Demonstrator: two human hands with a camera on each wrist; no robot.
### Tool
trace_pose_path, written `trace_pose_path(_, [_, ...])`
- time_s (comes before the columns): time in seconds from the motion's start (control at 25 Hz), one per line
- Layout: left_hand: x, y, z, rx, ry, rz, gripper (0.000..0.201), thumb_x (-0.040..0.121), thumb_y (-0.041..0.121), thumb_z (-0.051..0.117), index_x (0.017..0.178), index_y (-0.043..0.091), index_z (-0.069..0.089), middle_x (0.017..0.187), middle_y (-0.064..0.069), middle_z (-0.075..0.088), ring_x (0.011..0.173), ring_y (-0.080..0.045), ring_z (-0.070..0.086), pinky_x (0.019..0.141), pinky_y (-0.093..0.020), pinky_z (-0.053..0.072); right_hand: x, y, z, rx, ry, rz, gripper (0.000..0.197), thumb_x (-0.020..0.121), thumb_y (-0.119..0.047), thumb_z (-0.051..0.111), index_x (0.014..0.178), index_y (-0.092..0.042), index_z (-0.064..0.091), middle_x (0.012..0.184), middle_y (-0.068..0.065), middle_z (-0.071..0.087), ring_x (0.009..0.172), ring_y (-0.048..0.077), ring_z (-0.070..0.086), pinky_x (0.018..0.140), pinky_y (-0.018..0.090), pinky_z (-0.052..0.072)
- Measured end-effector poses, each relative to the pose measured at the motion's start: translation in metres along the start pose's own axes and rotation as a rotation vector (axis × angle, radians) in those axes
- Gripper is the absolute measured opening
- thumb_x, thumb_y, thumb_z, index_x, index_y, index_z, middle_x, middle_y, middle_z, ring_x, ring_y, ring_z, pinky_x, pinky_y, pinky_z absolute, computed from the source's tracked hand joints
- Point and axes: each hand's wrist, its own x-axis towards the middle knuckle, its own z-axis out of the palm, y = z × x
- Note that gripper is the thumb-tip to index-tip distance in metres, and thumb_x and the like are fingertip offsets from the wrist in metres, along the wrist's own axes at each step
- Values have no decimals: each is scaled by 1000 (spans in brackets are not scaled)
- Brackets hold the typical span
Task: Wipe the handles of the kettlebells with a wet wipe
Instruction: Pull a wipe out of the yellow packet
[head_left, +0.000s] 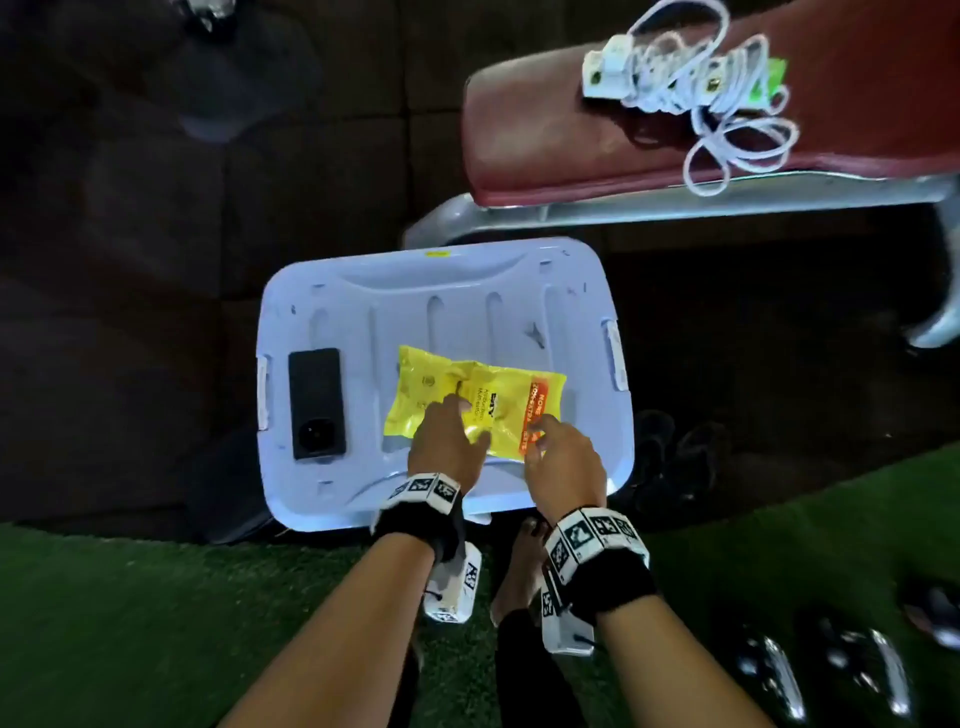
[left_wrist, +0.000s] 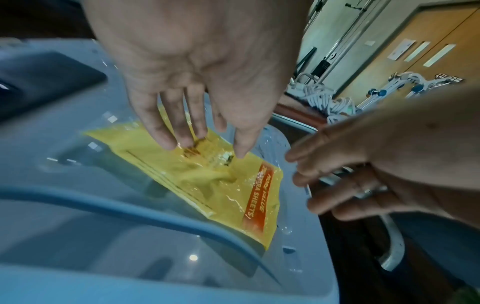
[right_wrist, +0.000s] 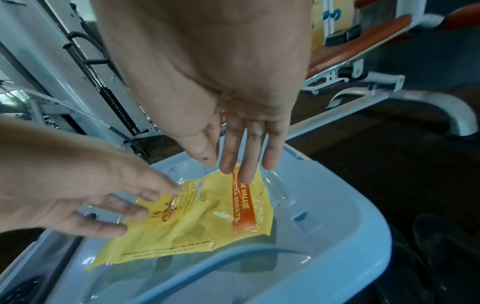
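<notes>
Head view: flat yellow plastic wet-wipe pack with an orange band (head_left: 470, 402) lies on the pale blue plastic lid of a storage bin (head_left: 441, 291), which serves as a raised work surface by the green turf. Left hand (head_left: 449, 441) rests on the pack's middle, fingers straight, likely pinning it so it won't slide. Right hand (head_left: 563, 462) is at the orange-band end, fingers loosely bent; whether they pinch the edge cannot be told here. Black rectangular phone (head_left: 316, 402) is parked on the lid's left side, clear of the pack. Dark kettlebells with shiny handles (head_left: 831, 670) sit on the turf at lower right, untouched; no wipe is out yet. Maroon padded bench (head_left: 649, 135) carries a coiled white cable with a power strip (head_left: 691, 83). Left wrist view: straight fingertips (left_wrist: 168, 142) press the pack near its centre flap, probably the opening; the right hand hovers just beside the band end, holding nothing. Right wrist view: extended fingers (right_wrist: 245, 164) hang over the orange band, apparently not gripping; the left hand steadies the opposite half.
</notes>
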Motion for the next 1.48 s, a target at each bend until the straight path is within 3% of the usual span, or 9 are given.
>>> trace_pose_path(0.2, [43,15,28,237,45,-54,59,84,51,70,128,20,47,129,-4,45,118,-27,50,83,-45,52,53,5,27,-4,-20,78,31,95,-17,52,122,-28,63,118,1,66,106,26,63,83,36,49])
trace_pose_path(0.32, [53,0,22,288,66,-15,37,98,44,54,123,17,55,132,-7,48,119,-28,50,89,-43,47,66,6,38,63,-3,121,31,94,-15,52,120,-26,66,118,2,68,105,28,64,84,37,50])
trace_pose_path(0.44, [48,-20,5,224,184,-2,29,99,40,54,118,18,60,129,-5,55,118,-30,51,93,-44,41,71,4,48,128,60,101,24,92,-16,59,111,-25,70,109,1,70,97,27,66,82,37,50])
trace_pose_path(0.52, [43,-32,-6,136,236,-36,30,100,39,53,121,19,59,136,-2,53,126,-27,47,100,-44,37,71,-2,55,126,81,23,16,92,-23,64,106,-25,72,103,1,70,94,24,68,85,41,50])
trace_pose_path(0.68, [45,-50,-15,-104,134,-80,40,104,35,49,136,12,50,136,-3,53,128,-21,50,102,-34,38,80,-16,81,105,82,-100,13,91,-37,68,99,-31,76,97,-5,69,90,19,69,87,40,44])
trace_pose_path(0.84, [50,-53,-15,-57,135,-77,40,103,37,49,136,14,52,136,-2,56,124,-20,54,96,-33,41,91,-20,97,24,67,-40,24,92,-50,62,102,-34,77,103,-6,70,98,17,67,93,40,38])
trace_pose_path(1.12, [50,-60,-16,2,36,-47,47,102,40,51,141,15,44,144,-2,48,127,-21,51,96,-34,42,89,-41,103,-21,80,-99,15,91,-32,64,91,-25,77,92,2,66,89,27,65,83,41,46])
trace_pose_path(1.32, [52,-61,-17,-44,49,-50,51,102,37,52,145,12,43,146,-5,46,131,-21,48,99,-28,38,82,-37,91,476,126,26,2,88,-19,71,87,-17,72,91,0,65,81,18,66,74,30,51])
trace_pose_path(1.48, [53,-62,-17,-73,52,-30,45,102,33,54,140,10,47,142,-8,48,128,-22,49,96,-27,37,58,-29,58,904,14,82,11,96,-15,64,89,-23,61,84,-7,68,75,17,67,68,27,50])
